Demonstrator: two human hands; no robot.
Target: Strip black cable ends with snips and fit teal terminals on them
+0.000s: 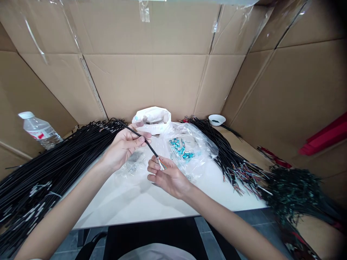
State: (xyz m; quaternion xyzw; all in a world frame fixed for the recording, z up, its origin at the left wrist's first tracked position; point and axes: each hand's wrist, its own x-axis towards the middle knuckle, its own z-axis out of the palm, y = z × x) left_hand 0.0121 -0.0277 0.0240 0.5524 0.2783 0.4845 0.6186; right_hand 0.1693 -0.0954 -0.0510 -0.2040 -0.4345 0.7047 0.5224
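While the left hand (123, 146) pinches a black cable (135, 133) mid-length over the desk (151, 202), the right hand (166, 177) closes its grip on the stripped end w/ coloured wires (162, 165). Looks like the wire-sorting step; next move prob. needs a steady hold and fine fingertip work. Clear bag (189, 150) of teal parts lies just beside.
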